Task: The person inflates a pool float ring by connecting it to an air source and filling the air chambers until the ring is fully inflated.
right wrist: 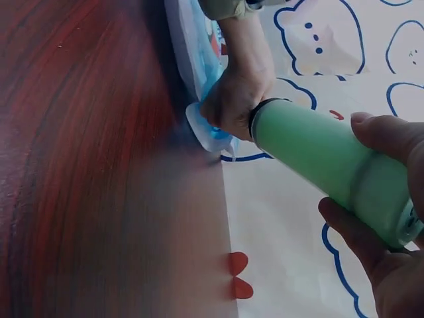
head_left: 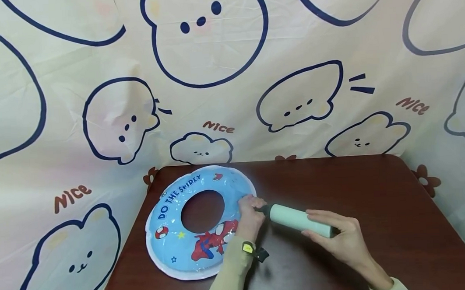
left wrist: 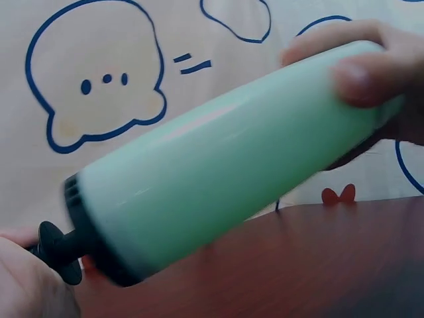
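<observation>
A blue inflatable swim ring [head_left: 232, 186] with a Spidey print lies on the left part of the table, its surface somewhat wrinkled. My left hand [head_left: 250, 216] grips the ring's right edge with curled fingers, beside the black end of a mint-green hand pump [head_left: 295, 219]. In the left wrist view the pump's black tip [left wrist: 59, 252] with its round flange meets that hand; the fingers hide where tip and ring join. Around the pump's far end, my right hand [head_left: 344, 235] holds the green barrel between thumb and fingers. The pump is tilted above the table.
The dark brown table [head_left: 397, 206] extends right and in front of the hands. A cream cloth [head_left: 230, 101] with bear drawings hangs behind and at the sides. A black strap device with a yellow-green part [head_left: 248, 248] sits on the left wrist.
</observation>
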`<state>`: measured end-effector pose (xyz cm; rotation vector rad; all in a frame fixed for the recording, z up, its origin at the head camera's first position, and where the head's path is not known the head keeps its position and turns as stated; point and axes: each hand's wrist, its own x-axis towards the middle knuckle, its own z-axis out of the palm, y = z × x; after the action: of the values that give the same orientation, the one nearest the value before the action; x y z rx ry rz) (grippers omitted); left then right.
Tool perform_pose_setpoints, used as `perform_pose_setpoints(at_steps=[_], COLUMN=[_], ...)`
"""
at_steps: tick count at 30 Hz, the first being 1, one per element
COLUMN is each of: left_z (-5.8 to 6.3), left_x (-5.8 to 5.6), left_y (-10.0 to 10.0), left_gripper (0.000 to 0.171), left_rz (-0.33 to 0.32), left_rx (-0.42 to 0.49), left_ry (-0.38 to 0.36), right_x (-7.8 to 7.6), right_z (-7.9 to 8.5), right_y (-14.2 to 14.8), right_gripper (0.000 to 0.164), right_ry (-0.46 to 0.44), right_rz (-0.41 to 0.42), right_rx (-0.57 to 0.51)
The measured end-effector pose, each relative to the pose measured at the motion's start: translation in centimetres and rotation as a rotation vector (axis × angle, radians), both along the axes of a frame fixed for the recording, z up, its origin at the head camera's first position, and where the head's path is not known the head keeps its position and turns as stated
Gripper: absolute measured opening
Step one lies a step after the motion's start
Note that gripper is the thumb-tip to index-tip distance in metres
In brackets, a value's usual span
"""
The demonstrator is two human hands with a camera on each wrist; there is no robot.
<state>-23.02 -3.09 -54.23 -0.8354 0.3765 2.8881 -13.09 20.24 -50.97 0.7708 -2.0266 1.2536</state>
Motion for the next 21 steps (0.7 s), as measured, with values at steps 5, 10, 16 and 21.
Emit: perform_pose_setpoints(at_steps=[5, 10, 16, 21], left_z=[-0.2, -0.6, -1.0, -1.1], left_x=[-0.5, -0.6, -0.7, -1.0], left_y=[-0.7, -0.5, -0.4, -1.2], left_gripper=[0.049, 0.05, 0.056, 0.056], left_rz=[-0.031, -0.038, -0.077, -0.054], left_rx=[-0.005, -0.006, 0.011, 0.067], left_ry=[0.007, 0.009, 0.049, 0.072], right_x=[1.2, 3.0, 4.6, 5.9], right_z=[1.0, 2.1, 3.8, 5.9], right_y=[1.1, 2.4, 3.8, 5.3], right_gripper=[0.059, 0.059, 0.059, 0.061], right_ry=[-0.006, -0.028, -0.039, -0.097], right_rz=[-0.008, -0.02, -0.008, -0.053], right_rx=[0.022, 0.063, 0.068, 0.056])
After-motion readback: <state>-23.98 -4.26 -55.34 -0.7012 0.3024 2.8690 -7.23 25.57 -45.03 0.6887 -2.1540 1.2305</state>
